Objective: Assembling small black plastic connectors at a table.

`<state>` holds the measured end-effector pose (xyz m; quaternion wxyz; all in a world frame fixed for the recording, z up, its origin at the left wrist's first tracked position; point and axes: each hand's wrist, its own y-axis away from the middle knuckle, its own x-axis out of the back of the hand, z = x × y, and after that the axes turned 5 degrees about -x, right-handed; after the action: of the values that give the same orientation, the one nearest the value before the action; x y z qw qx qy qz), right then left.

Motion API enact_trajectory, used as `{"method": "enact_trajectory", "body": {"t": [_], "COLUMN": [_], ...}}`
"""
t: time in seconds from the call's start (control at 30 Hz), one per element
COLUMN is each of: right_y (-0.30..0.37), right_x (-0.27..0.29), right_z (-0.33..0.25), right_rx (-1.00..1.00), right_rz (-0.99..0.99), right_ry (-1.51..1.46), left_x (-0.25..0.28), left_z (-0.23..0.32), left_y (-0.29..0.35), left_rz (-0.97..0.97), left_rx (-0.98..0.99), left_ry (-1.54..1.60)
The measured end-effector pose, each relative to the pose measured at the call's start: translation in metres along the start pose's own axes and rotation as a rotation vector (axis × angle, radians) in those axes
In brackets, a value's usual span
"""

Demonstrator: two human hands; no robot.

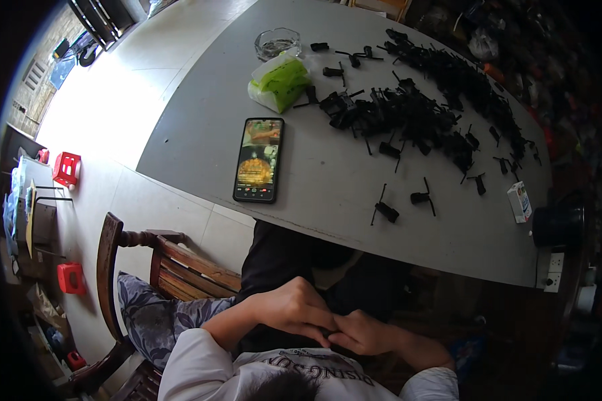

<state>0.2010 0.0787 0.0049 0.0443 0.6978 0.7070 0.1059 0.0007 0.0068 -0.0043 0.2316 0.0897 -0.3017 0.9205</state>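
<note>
Over my lap, below the table's near edge, my left hand [295, 309] and my right hand [362, 333] meet with their fingers curled and touching. A little dark shows between the fingertips, but what they hold, if anything, is hidden. On the grey table [201, 147] ahead lies a phone [258, 160] with its screen lit. Nearest my hands on the tabletop are two loose black plastic parts with thin rods, one black part [386, 212] and another black part [421, 198].
A large heap of similar black parts [408, 117] spreads over the table's right half. Farther back are a green-and-white plastic packet [279, 83] and a glass ashtray [277, 44]. A small white box [519, 202] stands at the right edge. To my left is a wooden chair [194, 264].
</note>
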Motion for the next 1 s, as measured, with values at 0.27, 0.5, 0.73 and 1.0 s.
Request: {"method": "enact_trajectory", "body": {"t": [0.27,0.5,0.73,1.0], "right_y": [-0.030,-0.052,-0.046,-0.040], "right_x": [0.066,0.081,0.030,0.018], "right_z": [-0.003,0.037,0.017,0.019], "right_rx": [0.050,-0.268,0.207,0.294], "right_rz": [0.891,1.024,0.805,0.810], "right_ry": [0.724,0.882,-0.111,-0.068], "left_x": [-0.013,-0.031,-0.034,-0.032], "left_z": [-0.015,-0.037,-0.038,-0.036], "left_y": [0.014,0.028,0.004,0.002], "left_rz": [0.638,0.858,0.872,0.944], "left_rx": [0.411,0.462,0.596,0.446], "left_ry": [0.391,0.991,1.091,1.052]}}
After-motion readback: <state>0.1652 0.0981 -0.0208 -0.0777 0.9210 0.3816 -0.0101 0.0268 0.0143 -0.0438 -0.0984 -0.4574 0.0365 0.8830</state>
